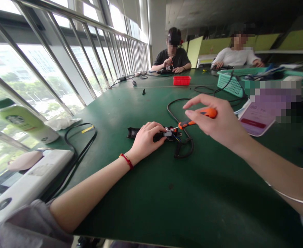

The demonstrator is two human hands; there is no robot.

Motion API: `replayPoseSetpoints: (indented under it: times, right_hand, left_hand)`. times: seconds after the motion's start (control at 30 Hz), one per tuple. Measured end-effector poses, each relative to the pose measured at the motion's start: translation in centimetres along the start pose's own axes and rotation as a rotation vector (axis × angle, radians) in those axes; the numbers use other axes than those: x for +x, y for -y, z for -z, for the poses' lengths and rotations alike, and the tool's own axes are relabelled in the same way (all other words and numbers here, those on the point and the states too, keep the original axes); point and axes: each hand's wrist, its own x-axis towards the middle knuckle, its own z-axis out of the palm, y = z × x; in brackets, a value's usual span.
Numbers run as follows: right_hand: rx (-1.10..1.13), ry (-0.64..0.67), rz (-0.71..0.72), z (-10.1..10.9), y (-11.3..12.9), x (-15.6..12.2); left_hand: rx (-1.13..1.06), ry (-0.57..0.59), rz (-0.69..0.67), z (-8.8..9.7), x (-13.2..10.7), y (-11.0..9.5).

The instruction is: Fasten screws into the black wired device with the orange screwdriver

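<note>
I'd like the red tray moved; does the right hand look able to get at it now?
Probably not: the right hand is at an orange screwdriver over the black device, and the red tray sits far across the green table.

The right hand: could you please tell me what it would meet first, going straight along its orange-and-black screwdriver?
The right hand would likely meet the long black device held in the left hand; whether the screwdriver touches it is unclear.
</note>
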Motion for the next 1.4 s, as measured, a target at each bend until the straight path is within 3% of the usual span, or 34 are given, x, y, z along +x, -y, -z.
replayPoseSetpoints:
  times: [0.13,0.3,0.5,0.67,0.83,1.0,1.17,1.3,1.4]
  right_hand:
    - [0.046,-0.017,0.088,0.01,-0.04,-0.06]
    - [-0.114,0.054,0.005,0.04,0.09,-0.12]
    - [0.024,0.015,0.093,0.03,-0.01,-0.04]
    - [-0.118,0.003,0.020,0.10,0.27,-0.05]
    - [0.026,0.034,0.086,0.12,0.25,-0.07]
    - [-0.099,0.036,-0.007,0.08,0.14,-0.03]
    - [0.043,0.027,0.101,-0.07,0.01,-0.09]
    - [-0.072,0.010,0.021,-0.09,0.02,-0.14]
    - [-0.064,0.009,0.044,-0.04,0.02,-0.09]
  left_hand:
    - [-0.002,0.003,0.004,-0.04,0.02,0.03]
    - [0.002,0.001,-0.004,0.00,0.01,-0.02]
    - [0.003,0.007,0.019,0.10,-0.01,-0.14]
    - [-0.002,0.003,0.023,0.13,0.06,-0.28]
    - [0.002,0.012,0.019,0.06,0.06,-0.21]
    - [0.004,0.005,0.002,0.00,0.03,-0.03]
    - [-0.001,0.001,0.005,0.00,0.04,-0.07]
    - [-0.009,0.001,0.003,0.05,0.06,-0.23]
    - [-0.008,0.002,0.005,0.06,0.07,-0.29]
